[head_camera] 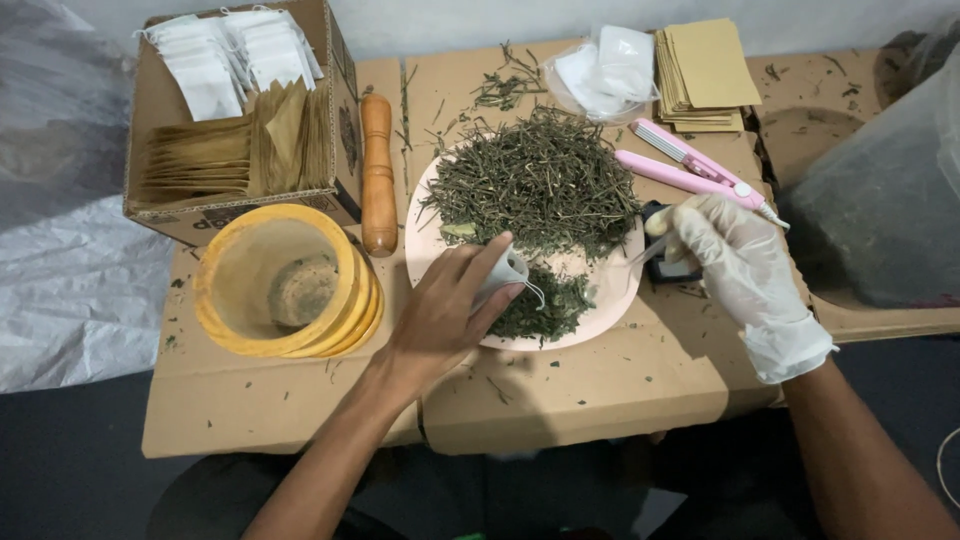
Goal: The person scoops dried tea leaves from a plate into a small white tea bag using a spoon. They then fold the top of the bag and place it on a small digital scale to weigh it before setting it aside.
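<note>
The bare left hand (447, 305) pinches a small white bag (505, 275) over the six o'clock edge of the pink plate (600, 315), which is heaped with dried herbs (540, 180). At three o'clock, the gloved right hand (735, 265) is curled around a small tool I cannot make out. A yellow mortar (275, 285) sits at nine o'clock.

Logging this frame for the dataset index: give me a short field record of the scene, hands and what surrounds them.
left hand: bare, holds small white filter bag over plate
right hand: white glove, fingers pinch a thin tool, tip hidden
plate: pink, heaped with dried green herbs
left of plate: yellow mortar, wooden pestle
box: white bags and brown sachets
behind plate: pink sealer, brown envelopes
surface: flattened cardboard
</note>
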